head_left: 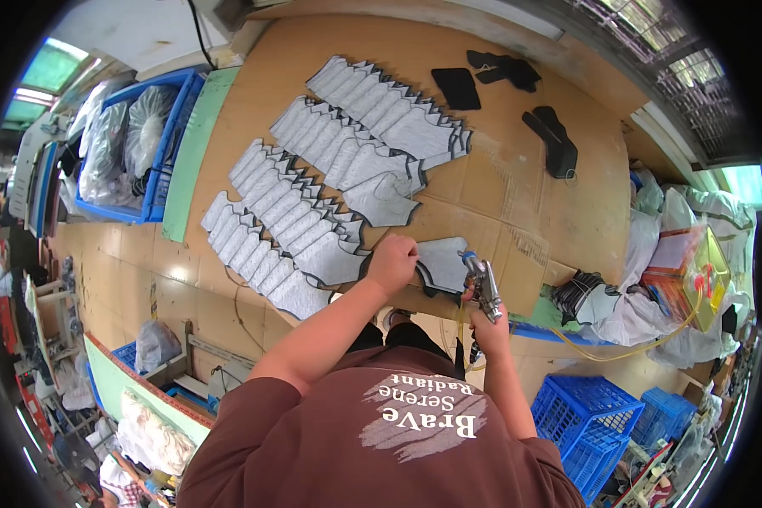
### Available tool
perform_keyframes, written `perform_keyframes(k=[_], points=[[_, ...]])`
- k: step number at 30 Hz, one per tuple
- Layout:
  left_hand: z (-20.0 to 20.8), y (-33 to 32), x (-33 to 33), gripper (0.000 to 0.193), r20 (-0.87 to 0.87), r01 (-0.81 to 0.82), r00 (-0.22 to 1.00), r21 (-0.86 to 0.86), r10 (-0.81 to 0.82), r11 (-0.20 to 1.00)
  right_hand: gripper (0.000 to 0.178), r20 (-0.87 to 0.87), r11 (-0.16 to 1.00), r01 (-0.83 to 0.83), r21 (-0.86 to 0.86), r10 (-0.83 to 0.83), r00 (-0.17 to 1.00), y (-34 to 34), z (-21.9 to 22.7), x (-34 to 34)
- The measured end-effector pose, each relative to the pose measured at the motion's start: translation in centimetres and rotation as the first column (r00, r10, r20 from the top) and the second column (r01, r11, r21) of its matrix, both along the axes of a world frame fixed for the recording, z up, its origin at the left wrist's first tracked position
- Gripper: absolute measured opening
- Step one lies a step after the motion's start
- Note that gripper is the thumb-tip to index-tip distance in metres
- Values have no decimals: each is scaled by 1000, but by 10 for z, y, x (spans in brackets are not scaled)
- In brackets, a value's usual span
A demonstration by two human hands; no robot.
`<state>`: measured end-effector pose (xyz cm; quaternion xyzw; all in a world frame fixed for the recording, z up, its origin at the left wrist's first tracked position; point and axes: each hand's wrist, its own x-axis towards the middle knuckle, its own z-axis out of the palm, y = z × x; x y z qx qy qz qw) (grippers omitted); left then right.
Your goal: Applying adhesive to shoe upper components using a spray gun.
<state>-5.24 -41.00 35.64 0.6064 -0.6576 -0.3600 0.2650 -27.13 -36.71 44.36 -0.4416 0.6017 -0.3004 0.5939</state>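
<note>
My right hand (489, 330) is wrapped round the handle of a metal spray gun (484, 292) with a blue part at its tip, at the table's near edge. Just left of the gun lies a light grey, dark-edged cut piece (443, 258). My left hand (394, 264) is closed beside this piece, its fingers curled under; whatever they pinch is hidden. Overlapping rows of similar grey pieces (300, 216) spread out to the left and beyond my left hand. One piece at the end of a row (381, 199) lies flatter, showing its curved outline.
Black cut pieces (554, 140) and a black square (455, 88) lie far right on the cardboard-covered table (499, 190). A yellow hose (610, 357) runs to the right, near a dark-edged stack (584, 296) and plastic bags. Blue crates (580, 415) stand behind right; a blue bin (165, 161) stands left.
</note>
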Motion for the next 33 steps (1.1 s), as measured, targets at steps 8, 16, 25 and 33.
perform_keyframes(k=[8,16,25,33], points=[[7,-3,-11,24,31,-82,996,-172,88,982,28,3,1000,-12,-8,12,1000,2,-6,-1],[42,17,17,16,-279,-280,912,110,300,954,27,27,1000,-6,18,6,1000,4,-7,-9],[34,95,133,13,-257,-575,678,398,688,715,37,50,995,-101,20,100,994,0,-11,-3],[54,75,232,10,-399,-723,475,331,784,606,40,53,991,-131,33,129,990,0,-15,-5]])
